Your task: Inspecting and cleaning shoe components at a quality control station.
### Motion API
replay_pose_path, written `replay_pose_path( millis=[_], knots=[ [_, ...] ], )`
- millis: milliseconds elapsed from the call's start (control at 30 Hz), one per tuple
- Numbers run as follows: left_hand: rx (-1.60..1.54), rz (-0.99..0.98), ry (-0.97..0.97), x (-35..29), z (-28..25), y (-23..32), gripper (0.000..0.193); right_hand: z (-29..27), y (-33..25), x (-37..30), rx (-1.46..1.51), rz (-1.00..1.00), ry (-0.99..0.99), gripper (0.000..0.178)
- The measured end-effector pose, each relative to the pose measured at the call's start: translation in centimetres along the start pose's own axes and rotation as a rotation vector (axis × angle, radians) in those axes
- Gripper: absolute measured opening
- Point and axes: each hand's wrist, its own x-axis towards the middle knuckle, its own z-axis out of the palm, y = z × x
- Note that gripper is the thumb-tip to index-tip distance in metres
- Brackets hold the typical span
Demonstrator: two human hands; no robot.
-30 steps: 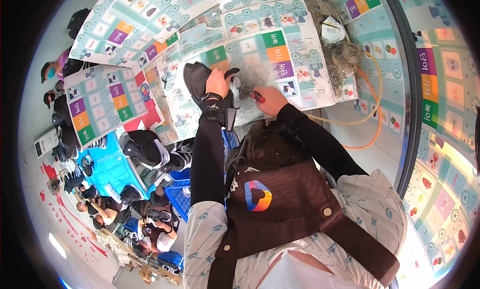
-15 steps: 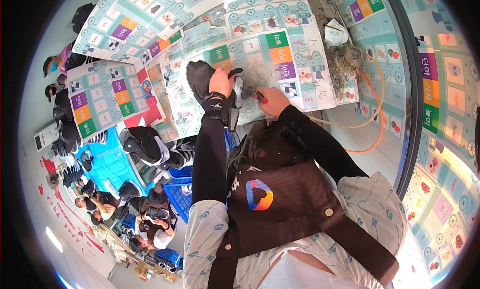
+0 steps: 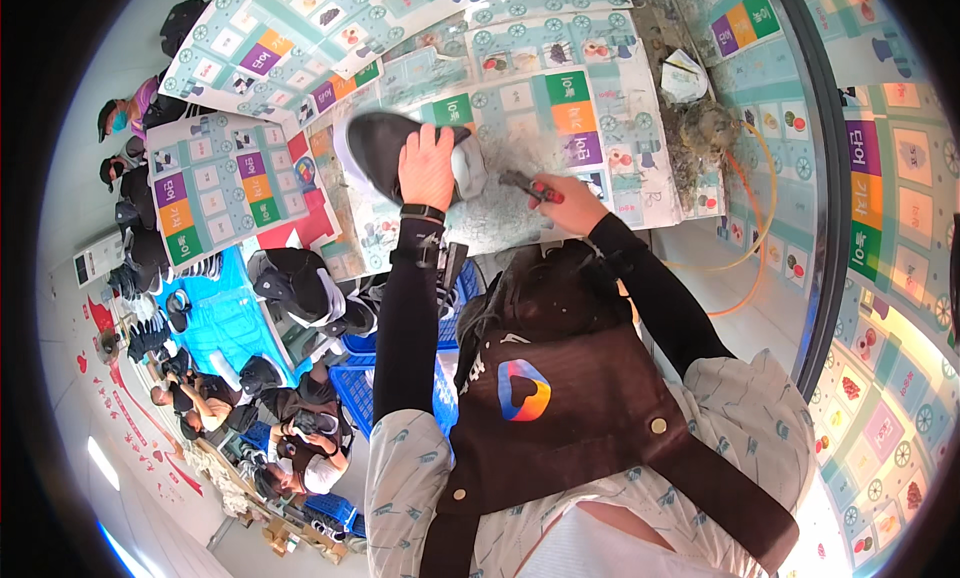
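My left hand (image 3: 426,168) is closed around a black shoe (image 3: 380,153) with a pale sole edge, held over the worktable (image 3: 440,236). Its sole edge faces away to the left, and a grey-white part of the shoe (image 3: 467,168) shows to the right of my fingers. To the right, my right hand (image 3: 570,206) is closed on a small hand tool (image 3: 530,186) with a red and black handle and a dark tip. That tip points left toward the shoe, apart from it. What kind of tool it is, I cannot make out.
Printed sheets cover the worktable and panels. A dirty lump (image 3: 708,128) with yellow and orange hoses (image 3: 755,238) sits at the right. Black shoes (image 3: 295,286) and blue crates (image 3: 352,388) are at the left, with people (image 3: 310,448) working beyond.
The shoe has swung left and tilted in my left hand. My right hand has shifted right and slightly down with the tool, widening the gap to the shoe.
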Motion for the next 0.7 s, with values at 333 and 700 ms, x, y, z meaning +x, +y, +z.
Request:
replay_pose_path(
  millis=[333,700],
  knots=[
    [-0.551,-0.115,-0.055,0.5,4.8,3.2,0.034,-0.5,1.4,2.5,-0.242,0.018,0.08,0.026],
    [-0.776,-0.205,-0.026,-1.2,2.8,3.4,0.019,-0.1,2.3,3.2,-0.229,0.08,0.076,0.029]
  ],
)
